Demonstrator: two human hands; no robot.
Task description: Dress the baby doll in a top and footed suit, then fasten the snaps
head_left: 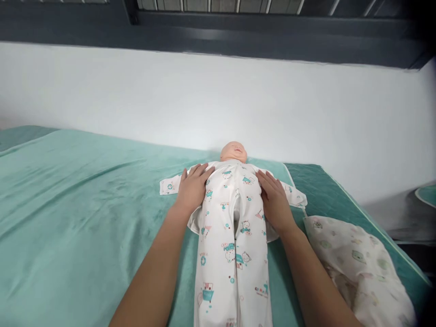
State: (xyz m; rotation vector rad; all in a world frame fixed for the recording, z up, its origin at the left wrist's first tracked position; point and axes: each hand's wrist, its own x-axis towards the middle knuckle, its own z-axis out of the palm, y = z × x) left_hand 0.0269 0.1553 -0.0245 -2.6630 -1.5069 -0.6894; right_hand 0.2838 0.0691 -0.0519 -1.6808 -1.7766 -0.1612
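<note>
A baby doll (233,151) lies on its back with its head by the wall, dressed in a white printed top (294,195) whose sleeves stretch out to both sides. Over its body spread white printed baby trousers (231,254), reaching from chest height down toward me. My left hand (194,186) rests flat along the left upper edge of the trousers, fingers extended. On the opposite edge lies my right hand (275,200), its fingers also stretched out and its thumb hidden. Neither hand visibly grips anything.
Beneath the doll is a light green blanket (85,204), over a darker green quilted cover (308,177) at the right. A crumpled white printed cloth (364,259) sits beside my right forearm. Behind stands a white wall (170,100), and a dark metal bed frame (218,36) runs overhead.
</note>
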